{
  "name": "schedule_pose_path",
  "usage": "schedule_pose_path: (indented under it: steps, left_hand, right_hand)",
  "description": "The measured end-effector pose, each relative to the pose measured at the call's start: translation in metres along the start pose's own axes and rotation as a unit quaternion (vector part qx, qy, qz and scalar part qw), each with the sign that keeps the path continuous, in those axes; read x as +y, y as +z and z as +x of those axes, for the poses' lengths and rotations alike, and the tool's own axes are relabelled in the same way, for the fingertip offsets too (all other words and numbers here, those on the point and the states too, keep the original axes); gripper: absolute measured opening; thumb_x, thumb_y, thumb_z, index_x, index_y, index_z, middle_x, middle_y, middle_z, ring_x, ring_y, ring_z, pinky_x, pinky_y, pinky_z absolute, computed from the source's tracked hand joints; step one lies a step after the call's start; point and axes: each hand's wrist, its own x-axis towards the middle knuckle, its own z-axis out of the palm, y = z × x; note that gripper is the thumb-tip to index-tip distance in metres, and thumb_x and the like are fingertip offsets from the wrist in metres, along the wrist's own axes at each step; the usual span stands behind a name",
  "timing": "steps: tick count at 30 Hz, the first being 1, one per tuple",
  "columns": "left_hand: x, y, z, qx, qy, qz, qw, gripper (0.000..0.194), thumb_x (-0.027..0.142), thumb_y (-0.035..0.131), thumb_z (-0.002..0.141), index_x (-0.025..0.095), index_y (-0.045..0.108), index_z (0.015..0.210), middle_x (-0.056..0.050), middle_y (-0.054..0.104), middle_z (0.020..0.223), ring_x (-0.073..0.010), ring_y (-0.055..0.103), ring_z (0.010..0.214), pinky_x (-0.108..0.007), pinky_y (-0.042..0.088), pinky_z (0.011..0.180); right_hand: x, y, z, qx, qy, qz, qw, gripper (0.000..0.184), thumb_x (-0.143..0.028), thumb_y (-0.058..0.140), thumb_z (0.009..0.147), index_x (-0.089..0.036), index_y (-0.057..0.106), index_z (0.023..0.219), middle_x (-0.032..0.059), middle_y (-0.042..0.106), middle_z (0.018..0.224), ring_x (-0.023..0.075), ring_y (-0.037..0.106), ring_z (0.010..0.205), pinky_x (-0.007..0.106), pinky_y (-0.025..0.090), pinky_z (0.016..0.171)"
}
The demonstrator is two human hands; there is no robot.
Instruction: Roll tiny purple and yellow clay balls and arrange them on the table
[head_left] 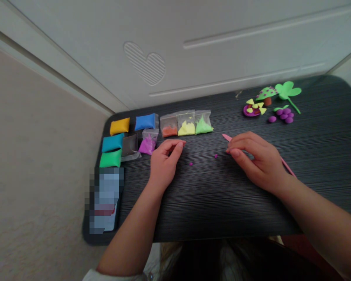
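Observation:
My left hand rests on the dark table with its fingers curled and the thumb against them; whatever they may hold is hidden. My right hand is closed in a similar pinch, and I cannot make out anything between thumb and fingertips. Beneath it lies a pink modelling tool, its flat tip showing beyond the fingers. Between the hands sit two tiny purple clay bits, one nearer each hand. A bag of purple clay stands just behind my left hand.
Packets of coloured clay, among them a blue packet and an opened yellow bag, line the left and back. A phone lies front left. At back right are clay grapes, a mushroom, a purple dish and a green flower.

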Motion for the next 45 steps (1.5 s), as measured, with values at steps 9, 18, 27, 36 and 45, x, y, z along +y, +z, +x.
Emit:
schedule_pose_path:
  steps: [9,18,27,36,45]
  left_hand:
    - [0.0001,0.0002,0.0005,0.002,-0.003,0.006,1.000,0.023,0.036,0.053,0.079,0.019,0.066,0.086,-0.002,0.067,0.086,-0.0153,0.060,0.082,-0.028,0.045,0.077]
    - [-0.0010,0.0006,0.0009,-0.003,0.001,0.004,1.000,0.023,0.036,0.053,0.079,0.018,0.066,0.086,-0.003,0.067,0.086,-0.0149,0.060,0.083,-0.027,0.044,0.078]
    - [0.0001,0.0004,0.0010,-0.007,-0.001,0.010,1.000,0.023,0.036,0.052,0.080,0.019,0.066,0.086,-0.002,0.067,0.086,-0.0144,0.060,0.083,-0.026,0.044,0.077]
    - [-0.0019,0.0009,0.0011,-0.003,0.002,0.001,1.000,0.022,0.036,0.053,0.079,0.019,0.066,0.086,-0.001,0.066,0.084,-0.0138,0.060,0.081,-0.025,0.044,0.076]
    - [-0.0019,0.0007,0.0009,-0.001,0.004,0.002,1.000,0.021,0.035,0.054,0.079,0.019,0.066,0.086,-0.001,0.067,0.086,-0.0136,0.060,0.083,-0.026,0.044,0.078]
  right_hand:
    - [0.0012,0.0055,-0.0006,0.047,0.016,-0.004,0.999,0.012,-0.021,0.061,0.073,-0.022,0.052,0.081,0.0021,0.058,0.082,0.0161,0.056,0.080,0.034,0.047,0.072]
    - [-0.0009,-0.0006,-0.0015,-0.042,0.010,0.013,0.999,0.011,-0.020,0.046,0.084,-0.021,0.051,0.074,0.0005,0.057,0.069,0.0133,0.054,0.067,0.033,0.048,0.072]
    - [0.0013,0.0058,-0.0024,-0.025,0.002,-0.017,1.000,0.025,-0.013,0.049,0.081,-0.021,0.056,0.104,0.0032,0.065,0.099,0.0151,0.059,0.098,0.032,0.048,0.087]
    - [-0.0007,0.0047,-0.0019,-0.012,0.033,-0.033,0.999,0.013,-0.021,0.053,0.081,-0.021,0.056,0.094,0.0019,0.066,0.088,0.0140,0.062,0.086,0.030,0.050,0.081]
    - [-0.0001,-0.0008,-0.0017,-0.008,0.006,-0.050,0.999,0.007,-0.026,0.053,0.082,-0.020,0.054,0.077,-0.0004,0.061,0.070,0.0113,0.058,0.066,0.027,0.047,0.063]
